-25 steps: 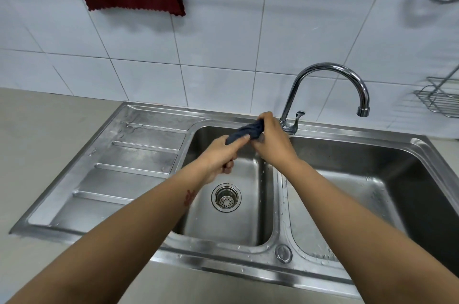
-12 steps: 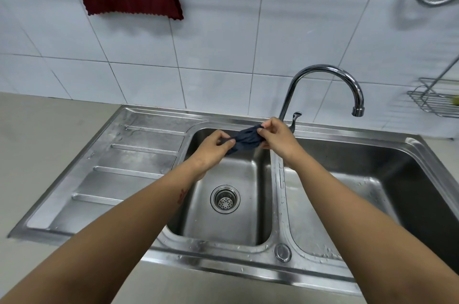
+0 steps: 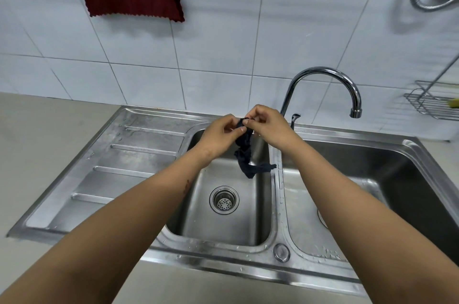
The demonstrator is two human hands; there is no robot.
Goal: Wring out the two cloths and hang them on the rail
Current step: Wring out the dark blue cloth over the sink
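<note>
Fingers of both the left hand (image 3: 218, 137) and right hand (image 3: 270, 127) pinch the dark cloth (image 3: 244, 154) above the sink (image 3: 154, 140).

Two bare forearms, no sleeves in view.
Left grip (image 3: 218, 133) and right grip (image 3: 269, 127) ungloved, without rings or watch; short plain nails; small reddish mark (image 3: 187, 184) on inner left forearm (image 3: 129, 209).
</note>
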